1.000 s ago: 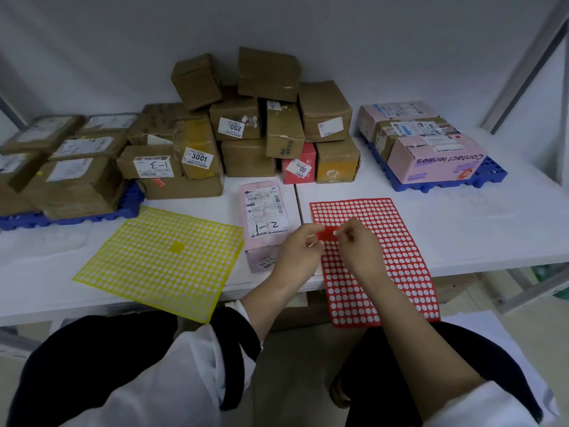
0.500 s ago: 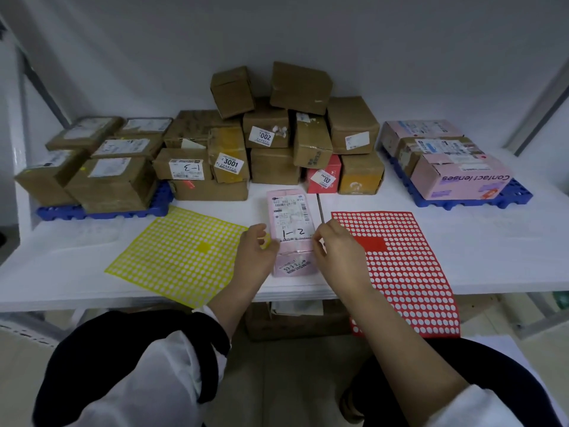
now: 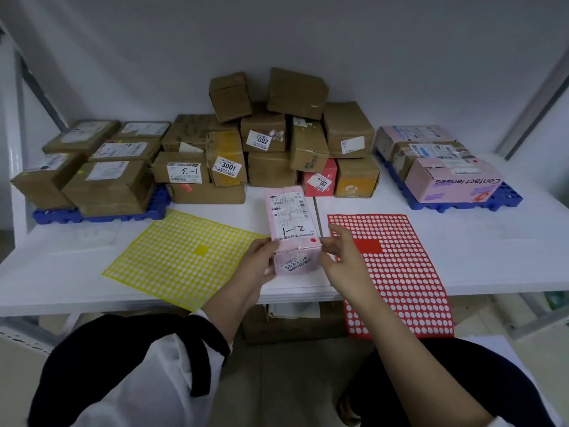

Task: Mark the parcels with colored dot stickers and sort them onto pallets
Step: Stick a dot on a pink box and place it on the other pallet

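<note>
Two hands meet at the near end of the pink parcel, which sits at the middle of the white bench between a yellow sticker sheet on the left and a red sticker sheet on the right. The left hand grips the parcel's near left corner, thumb on top and fingers curled round the side. The right hand has loosely bent fingers whose tips touch the near right corner; whether it grips cannot be told. A red dot sticker sits on the parcel's top by that corner, just below the handwritten "1-2". Brown parcels are piled at the far side, between the left blue pallet and the right blue pallet, both loaded.
</note>
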